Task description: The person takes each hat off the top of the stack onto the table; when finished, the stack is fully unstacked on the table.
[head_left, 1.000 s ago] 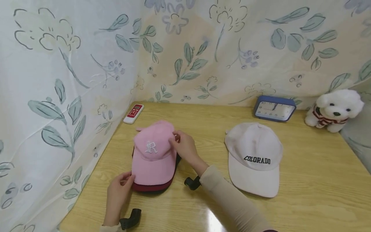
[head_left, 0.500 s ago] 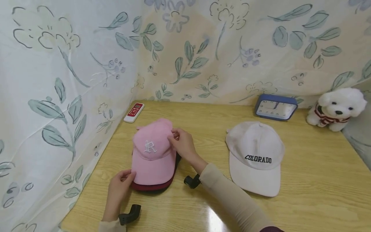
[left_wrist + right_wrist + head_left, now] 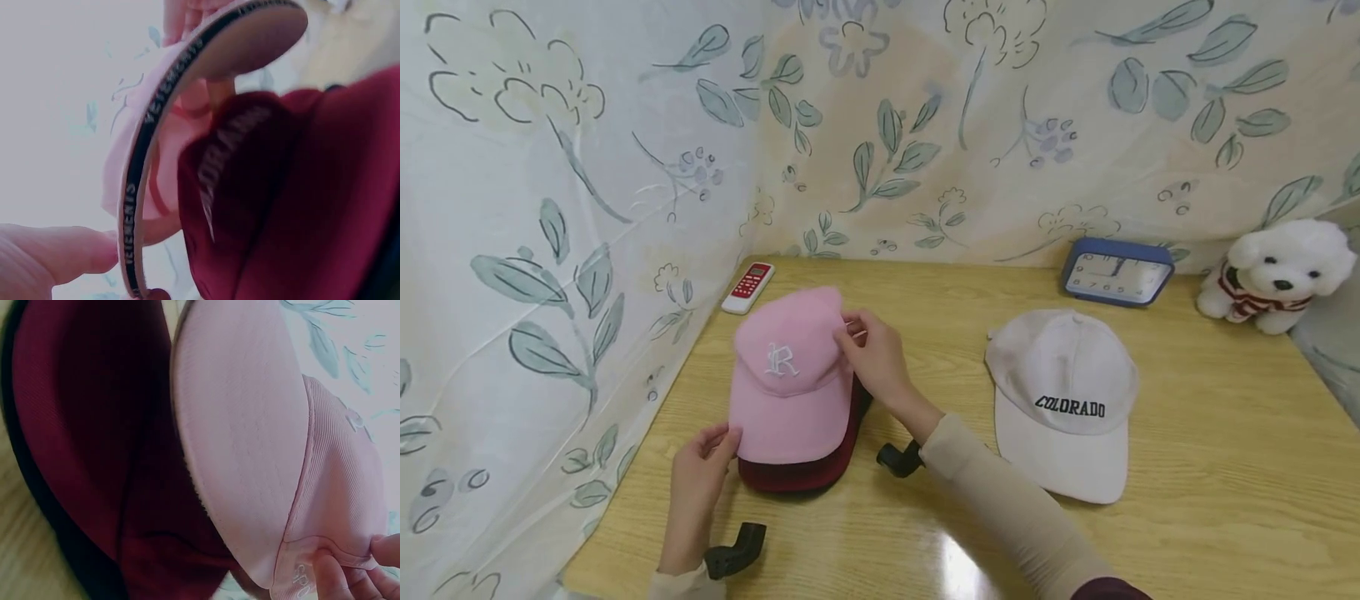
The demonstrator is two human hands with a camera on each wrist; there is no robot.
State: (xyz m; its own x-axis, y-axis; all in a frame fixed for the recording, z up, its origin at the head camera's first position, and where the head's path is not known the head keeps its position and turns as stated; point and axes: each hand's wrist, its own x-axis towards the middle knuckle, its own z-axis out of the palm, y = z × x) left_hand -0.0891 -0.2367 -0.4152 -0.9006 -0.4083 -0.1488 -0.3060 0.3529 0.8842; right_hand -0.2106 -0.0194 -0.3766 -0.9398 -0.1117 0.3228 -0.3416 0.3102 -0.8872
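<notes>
A pink baseball cap [image 3: 793,421] with a white embroidered R tilts over a dark red cap [image 3: 793,477]. My left hand [image 3: 700,471] pinches one side of the pink brim between thumb and fingers. At the crown's lower rim on the opposite side, my right hand [image 3: 880,358] grips the pink fabric. The left wrist view shows a gap between the pink brim [image 3: 153,131], edged with a lettered black band, and the dark red crown [image 3: 281,200] with pale lettering. Under the red brim, a black edge [image 3: 69,556] shows in the right wrist view.
To the right lies an off-white COLORADO cap [image 3: 1060,458]. At the back are a red-and-white remote [image 3: 748,288], a blue clock [image 3: 1117,272] and a white plush dog [image 3: 1277,271]. Floral cloth [image 3: 865,225] hangs along the back and left of the wooden table [image 3: 1225,467].
The pink cap has risen off the dark red cap and shifted slightly left and back, held by both hands. More of the red brim shows. The view has shifted slightly.
</notes>
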